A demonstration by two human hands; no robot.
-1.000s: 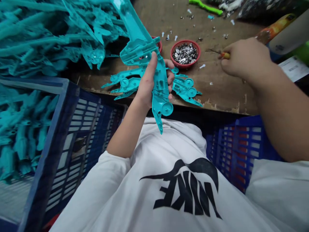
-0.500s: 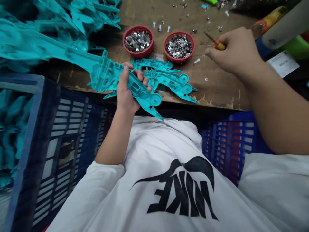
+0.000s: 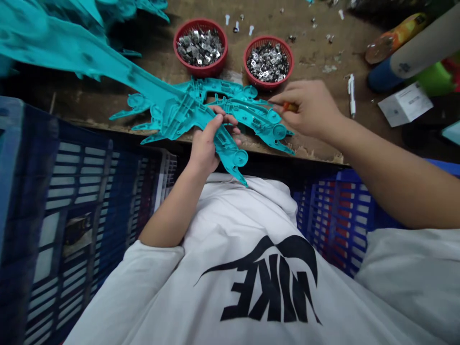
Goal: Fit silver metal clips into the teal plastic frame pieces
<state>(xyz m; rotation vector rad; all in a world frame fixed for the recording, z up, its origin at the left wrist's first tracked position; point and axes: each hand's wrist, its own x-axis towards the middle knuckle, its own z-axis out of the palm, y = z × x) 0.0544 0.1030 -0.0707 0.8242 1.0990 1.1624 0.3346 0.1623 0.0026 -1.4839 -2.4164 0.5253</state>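
Note:
My left hand (image 3: pixel 207 146) is closed around the narrow end of a long teal plastic moulding (image 3: pixel 178 112), thumb on top. The moulding slants from the upper left down toward my lap, its pointed tip free. In my right hand (image 3: pixel 312 109) is a small screwdriver-like tool (image 3: pixel 290 107) with a red-and-yellow handle, its thin shaft pointing left. That hand hovers by the right ends of more teal mouldings (image 3: pixel 247 115) lying at the table edge. Just behind them stand two red baskets, one (image 3: pixel 201 72) on the left and one (image 3: pixel 269 85) on the right, both filled with small metal clips.
A pile of teal mouldings (image 3: pixel 108 19) lies at the back left. Blue crates stand on the left (image 3: pixel 46 191) and right (image 3: pixel 330 206), below the table. On the wooden table (image 3: pixel 316 62) are scattered metal bits, a white pen (image 3: pixel 351 96) and a small white box (image 3: pixel 405 103).
My right hand has moved left and down with the tool, toward the table-edge mouldings. My left hand has shifted slightly right and down with its moulding. The camera view has shifted slightly.

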